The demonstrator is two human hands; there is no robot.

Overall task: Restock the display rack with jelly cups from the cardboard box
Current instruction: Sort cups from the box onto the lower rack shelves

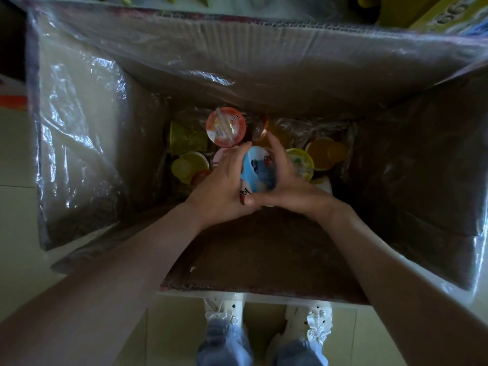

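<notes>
Both forearms reach down into the cardboard box [264,62]. Our left hand [221,183] and right hand [287,180] jointly grip a blue-lidded jelly cup [260,169]; more cups lie beyond. Next, we lift it clear toward the rack, unseen.

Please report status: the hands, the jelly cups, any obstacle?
Left hand and right hand both closed around blue-lidded jelly cup, deep in cardboard box. More cups loose beneath. Plastic liner along walls; nothing blocking.

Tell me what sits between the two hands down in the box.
In the head view, a blue-lidded jelly cup sits between the left hand and right hand, clasped by both above the other cups in the cardboard box.
</notes>
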